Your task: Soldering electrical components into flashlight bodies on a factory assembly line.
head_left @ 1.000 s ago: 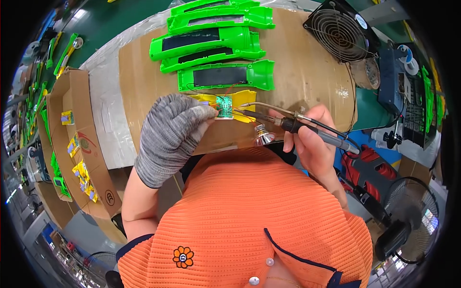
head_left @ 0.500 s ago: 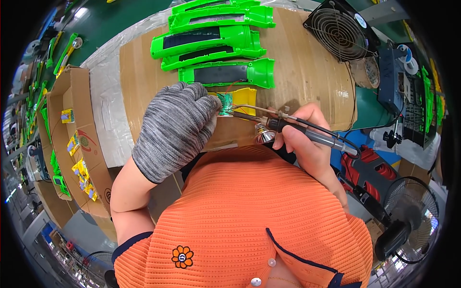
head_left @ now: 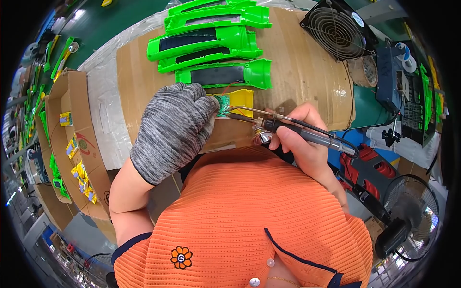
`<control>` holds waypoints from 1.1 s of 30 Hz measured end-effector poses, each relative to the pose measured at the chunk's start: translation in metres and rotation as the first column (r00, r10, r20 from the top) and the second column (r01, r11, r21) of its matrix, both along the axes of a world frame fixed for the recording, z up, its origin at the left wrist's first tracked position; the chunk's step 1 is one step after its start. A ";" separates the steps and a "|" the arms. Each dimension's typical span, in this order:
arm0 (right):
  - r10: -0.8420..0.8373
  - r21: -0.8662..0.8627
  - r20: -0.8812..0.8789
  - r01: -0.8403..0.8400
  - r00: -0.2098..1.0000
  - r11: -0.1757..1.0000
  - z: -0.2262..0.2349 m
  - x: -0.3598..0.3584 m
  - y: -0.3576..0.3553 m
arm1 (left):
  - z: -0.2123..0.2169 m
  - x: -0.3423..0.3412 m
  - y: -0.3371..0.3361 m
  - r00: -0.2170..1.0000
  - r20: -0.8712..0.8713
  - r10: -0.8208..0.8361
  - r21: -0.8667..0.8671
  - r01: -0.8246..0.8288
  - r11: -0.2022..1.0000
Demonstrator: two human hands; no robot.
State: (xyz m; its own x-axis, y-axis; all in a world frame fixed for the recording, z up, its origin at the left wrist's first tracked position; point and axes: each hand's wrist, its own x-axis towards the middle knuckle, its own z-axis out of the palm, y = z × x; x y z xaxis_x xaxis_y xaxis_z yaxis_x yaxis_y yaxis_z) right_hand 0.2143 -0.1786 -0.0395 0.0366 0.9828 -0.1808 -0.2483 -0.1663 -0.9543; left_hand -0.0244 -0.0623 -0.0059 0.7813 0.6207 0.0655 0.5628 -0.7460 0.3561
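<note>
My left hand [head_left: 175, 129], in a grey knitted glove, is closed at the left edge of a small green circuit board [head_left: 223, 104]. Whatever its fingertips pinch is hidden behind the glove. My bare right hand [head_left: 307, 152] grips a soldering iron [head_left: 321, 139] with a thin metal feed tube along its top. The iron's tip reaches the board's lower edge. Beneath the board lies a yellow plastic piece [head_left: 246, 98], and thin red wire runs up from there toward the nearest green plastic housing [head_left: 259, 73]. A shiny reflector cup [head_left: 262, 136] sits just under the iron.
More green housings [head_left: 235, 36] lie in a stack across the cardboard-covered bench [head_left: 293, 57]. A black box fan [head_left: 338, 31] stands at the far right, near a blue soldering unit [head_left: 388, 81]. At left is a cardboard box [head_left: 79, 125] holding yellow-wrapped parts [head_left: 82, 180].
The whole scene has shifted slightly left in the picture. Both hands keep nearly the same pose, and the iron's tip stays at the board.
</note>
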 end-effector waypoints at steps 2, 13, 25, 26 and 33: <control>-0.001 -0.007 0.008 0.001 1.000 1.000 0.001 0.000 0.000 | 0.001 0.000 0.000 1.000 -0.004 -0.005 0.012 0.005 1.000; -0.046 0.003 -0.049 0.046 0.998 0.999 0.000 0.010 -0.002 | 0.006 0.003 0.000 1.000 -0.015 0.023 -0.016 -0.023 1.000; -0.307 0.175 -0.178 0.337 0.935 0.925 -0.017 0.038 0.022 | 0.016 0.003 0.012 0.991 -0.045 0.127 0.196 -0.116 0.974; -0.318 0.175 -0.213 0.357 0.924 0.918 -0.017 0.039 0.022 | 0.010 0.005 0.016 0.969 -0.156 0.194 0.338 -0.132 0.932; -0.316 0.180 -0.334 0.389 0.888 0.903 -0.023 0.041 0.021 | -0.008 0.005 0.032 0.953 -0.282 0.114 0.351 -0.008 0.936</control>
State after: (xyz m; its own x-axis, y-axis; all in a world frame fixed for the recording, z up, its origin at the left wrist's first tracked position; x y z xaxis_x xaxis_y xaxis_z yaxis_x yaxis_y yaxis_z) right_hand 0.2549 -0.1573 -0.0626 0.3708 0.9287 -0.0026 -0.5188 0.2049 -0.8300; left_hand -0.0191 -0.0302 -0.0142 0.7591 0.6486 0.0555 0.6505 -0.7526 -0.1024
